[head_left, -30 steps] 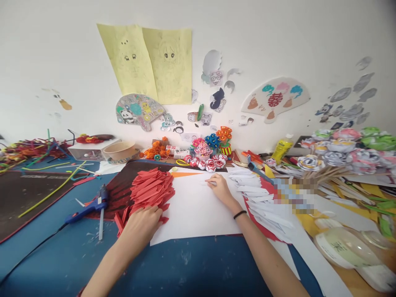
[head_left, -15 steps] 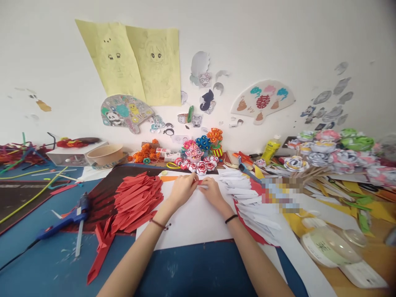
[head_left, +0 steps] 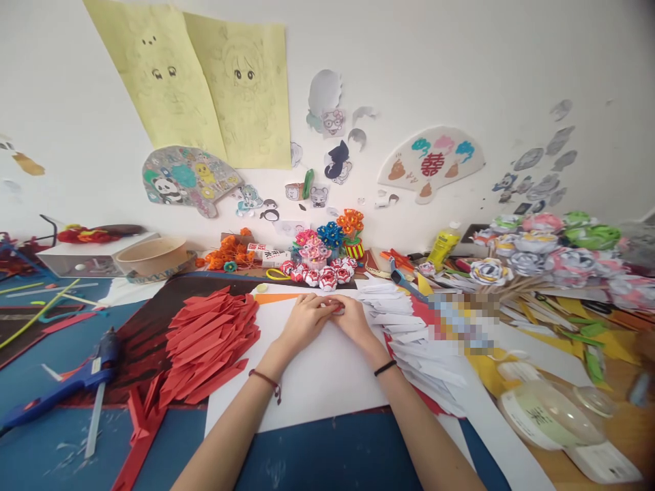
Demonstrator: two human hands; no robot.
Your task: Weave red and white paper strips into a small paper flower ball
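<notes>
Above a large white sheet (head_left: 317, 382), both hands meet fingertip to fingertip. My left hand (head_left: 308, 319) and my right hand (head_left: 352, 319) are closed round a small piece of red paper (head_left: 338, 309), mostly hidden by the fingers. Left of the sheet lies a thick pile of folded red paper strips (head_left: 209, 344). On the right, folded white paper strips (head_left: 414, 348) are fanned in a stack. Red and white paper flowers (head_left: 327, 276) sit just beyond my hands.
A blue glue gun (head_left: 102, 365) lies at the left, near a joined red paper piece (head_left: 140, 429). Behind stand a beige bowl (head_left: 153, 256) and a yellow bottle (head_left: 444, 247). At the right are a clear container (head_left: 552, 416) and many paper flowers (head_left: 563, 252).
The view has shifted a little. My fingers have drawn closer together round the red paper, which showed as a longer strip before and is now mostly covered.
</notes>
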